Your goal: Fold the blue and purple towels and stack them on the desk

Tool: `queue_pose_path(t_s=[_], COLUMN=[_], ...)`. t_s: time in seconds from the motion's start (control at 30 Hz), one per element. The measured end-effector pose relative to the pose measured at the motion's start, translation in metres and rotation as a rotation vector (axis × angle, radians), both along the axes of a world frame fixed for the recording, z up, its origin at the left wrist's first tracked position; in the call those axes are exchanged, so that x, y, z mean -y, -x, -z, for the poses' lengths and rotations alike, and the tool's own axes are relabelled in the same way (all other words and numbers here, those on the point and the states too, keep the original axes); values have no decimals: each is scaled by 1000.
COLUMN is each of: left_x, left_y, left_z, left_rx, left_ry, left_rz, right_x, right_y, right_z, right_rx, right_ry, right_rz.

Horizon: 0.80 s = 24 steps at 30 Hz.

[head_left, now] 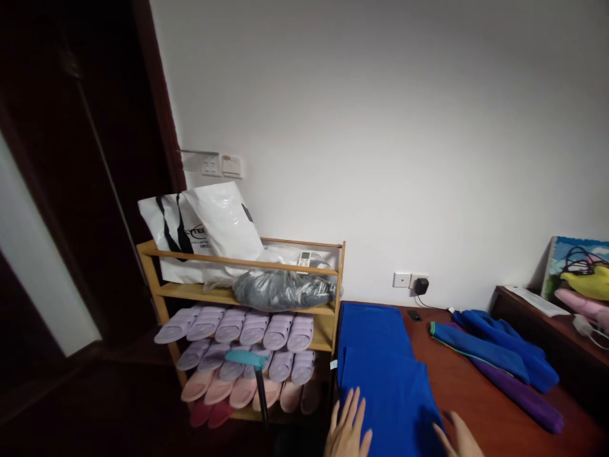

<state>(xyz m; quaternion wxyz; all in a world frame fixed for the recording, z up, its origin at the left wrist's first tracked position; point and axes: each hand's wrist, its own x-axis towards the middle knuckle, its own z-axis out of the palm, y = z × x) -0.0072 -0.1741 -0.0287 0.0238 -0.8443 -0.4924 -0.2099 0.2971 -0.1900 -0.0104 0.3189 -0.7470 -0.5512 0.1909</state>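
Note:
A folded blue cloth lies on the reddish-brown tabletop, with a small white tag at its left side. On its near left part rests my left hand, palm down and fingers stretched. My right hand is at the cloth's near right edge, thumb and fingers apart, and the frame's bottom cuts off part of it. Neither hand grips anything that I can see. Another stack of blue cloth lies just beyond, against the wall.
Left of the table stands a wooden rack with rows of slippers, a white bag and a remote. A blue-and-purple garment lies rumpled to the right. Behind it, a black plug sits in a wall socket.

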Motion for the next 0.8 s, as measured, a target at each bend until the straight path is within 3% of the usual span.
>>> queue_pose_path(t_s=[0.07,0.13,0.23,0.37,0.53,0.7,0.8], left_x=[-27,-49,-67,-68,-77,-109,-126], left_y=[-10,-16,-16,-8,-11,-21,-17], left_z=[-19,-22,-5,12,4,-5,6], left_rx=[36,56,64,83,54,84,90], left_ry=[13,87,213,266,305,226,262], left_rz=[-24,-74,-107,-157,-161,-113,-107], right_x=[-30,-54,-72,-66,-64,-105,-128], right_y=[30,52,56,26,10,32,36], right_z=[10,22,41,56,47,23,34], right_rx=[162,311,444,475,446,417,400], right_ry=[-129,-114,-40,17,52,-44,43], right_rz=[-142,-172,-166,-133,-103,-174,-145])
